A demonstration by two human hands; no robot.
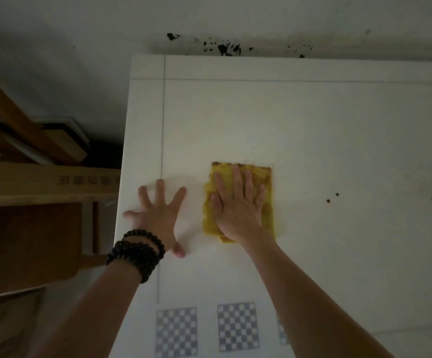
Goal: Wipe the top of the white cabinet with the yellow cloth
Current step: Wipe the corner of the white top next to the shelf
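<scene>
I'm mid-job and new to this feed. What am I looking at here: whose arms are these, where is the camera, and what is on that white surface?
There is no machine here. One camera sits on a person's head and looks forward and down, so both arms belong to that person. The white surface is the top of a cabinet. The right hand presses flat on a folded yellow cloth, fingers straight. The left hand, with dark beads round its wrist, rests spread on the bare top near the cabinet's left edge and holds nothing. A few small dark spots lie to the right of the cloth. Checkered squares mark the near part.
</scene>
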